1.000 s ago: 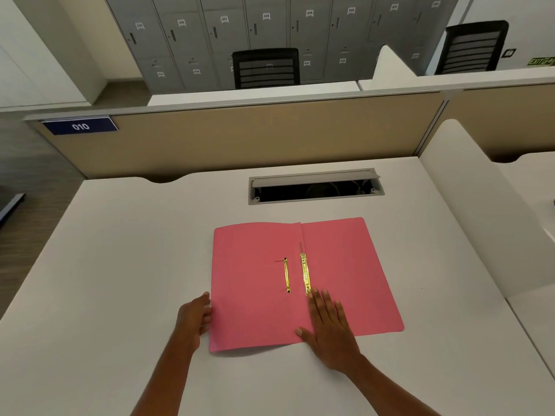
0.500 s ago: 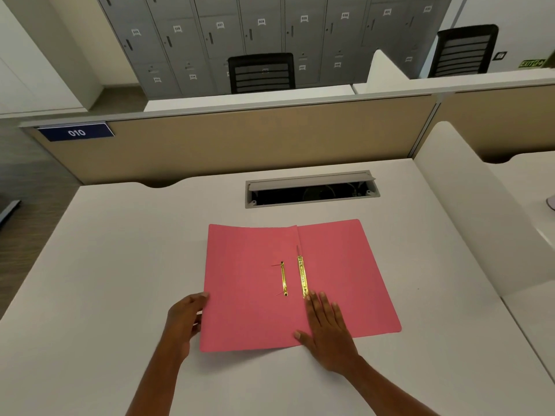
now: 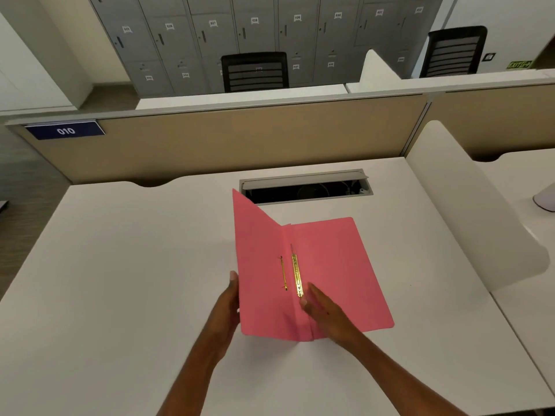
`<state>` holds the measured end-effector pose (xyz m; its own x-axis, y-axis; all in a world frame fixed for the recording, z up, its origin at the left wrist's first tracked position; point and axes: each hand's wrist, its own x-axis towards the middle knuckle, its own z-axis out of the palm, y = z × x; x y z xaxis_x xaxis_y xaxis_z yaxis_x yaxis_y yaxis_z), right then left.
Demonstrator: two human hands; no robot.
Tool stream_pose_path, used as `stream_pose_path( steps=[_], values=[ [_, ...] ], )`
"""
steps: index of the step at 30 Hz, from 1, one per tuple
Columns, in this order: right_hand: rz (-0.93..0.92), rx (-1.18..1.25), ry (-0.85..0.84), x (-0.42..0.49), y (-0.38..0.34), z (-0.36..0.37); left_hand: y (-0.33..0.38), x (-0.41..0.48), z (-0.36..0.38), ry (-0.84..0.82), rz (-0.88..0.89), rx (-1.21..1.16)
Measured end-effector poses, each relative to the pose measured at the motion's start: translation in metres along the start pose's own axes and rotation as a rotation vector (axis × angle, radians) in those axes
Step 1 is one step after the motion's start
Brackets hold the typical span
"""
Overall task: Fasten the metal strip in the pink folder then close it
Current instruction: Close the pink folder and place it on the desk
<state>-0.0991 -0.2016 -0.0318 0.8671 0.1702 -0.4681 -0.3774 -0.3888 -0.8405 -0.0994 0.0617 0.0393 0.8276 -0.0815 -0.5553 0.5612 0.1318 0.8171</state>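
A pink folder [image 3: 336,265] lies on the white desk [image 3: 120,265] with its right half flat. Its left cover [image 3: 258,250] stands raised, nearly upright. Two gold metal strips run beside the fold: a wider one [image 3: 296,274] on the spine and a thin one [image 3: 283,273] on the raised cover. My left hand [image 3: 226,307] grips the outer edge of the raised cover. My right hand [image 3: 326,313] rests flat on the right half near the fold, its fingertips close to the lower end of the wide strip.
An open cable hatch [image 3: 306,187] sits in the desk just behind the folder. A beige partition [image 3: 225,139] borders the far edge and a white divider [image 3: 468,202] stands on the right. Black chairs [image 3: 255,70] and grey lockers lie beyond.
My left hand has lifted the left cover from flat on the desk to nearly upright, swinging it toward the right. My right hand stays on the right half.
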Motion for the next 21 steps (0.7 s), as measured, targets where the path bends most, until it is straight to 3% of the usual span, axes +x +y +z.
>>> stream_pose_path(
  steps=[5, 8, 10, 14, 17, 21],
  values=[
    [0.072, 0.394, -0.042, -0.013, -0.03, -0.019, -0.019, 0.014, 0.051, -0.192, 0.053, 0.135],
    [0.115, 0.638, 0.014, -0.019, -0.046, -0.024, -0.032, 0.022, 0.078, -0.297, 0.112, 0.246],
    [0.148, 0.783, 0.09, -0.021, -0.048, -0.029, -0.039, 0.027, 0.094, -0.332, 0.143, 0.377],
    [0.163, 1.074, 0.029, -0.024, -0.042, -0.045, -0.056, 0.039, 0.109, -0.318, 0.295, 0.716],
    [0.161, 1.127, -0.006, -0.021, -0.038, -0.058, -0.076, 0.052, 0.107, -0.276, 0.315, 1.108],
    [0.208, 1.064, -0.047, -0.013, -0.024, -0.077, -0.098, 0.063, 0.107, -0.255, 0.294, 1.375]
  ],
)
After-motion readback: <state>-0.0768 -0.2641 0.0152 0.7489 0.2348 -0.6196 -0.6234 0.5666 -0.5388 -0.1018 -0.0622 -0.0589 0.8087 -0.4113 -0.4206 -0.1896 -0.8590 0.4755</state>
